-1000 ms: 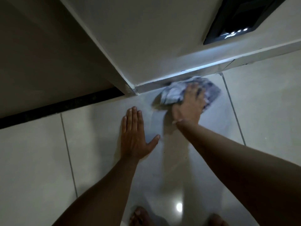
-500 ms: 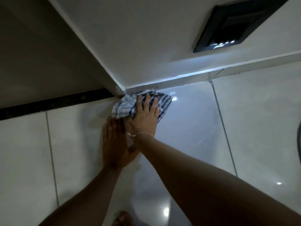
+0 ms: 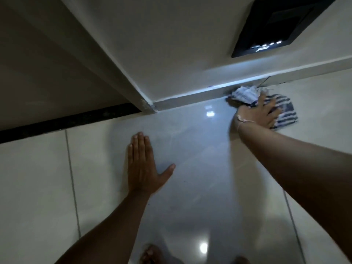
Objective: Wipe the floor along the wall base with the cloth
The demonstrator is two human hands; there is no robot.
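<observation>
A dim room with a glossy tiled floor was shown in the head view, met along its far edge by a pale wall base and, above that, a black wall panel with small lights. The striped cloth was pressed onto the floor against the wall base, right of the wall corner. The right hand was spread flat over it, fingers extended, nothing gripped. The left hand was laid open on bare tile, fingers together, thumb out. A slip of that bracing palm on the shiny tile was judged possible; the bunched cloth could also be dragged off the base line.
</observation>
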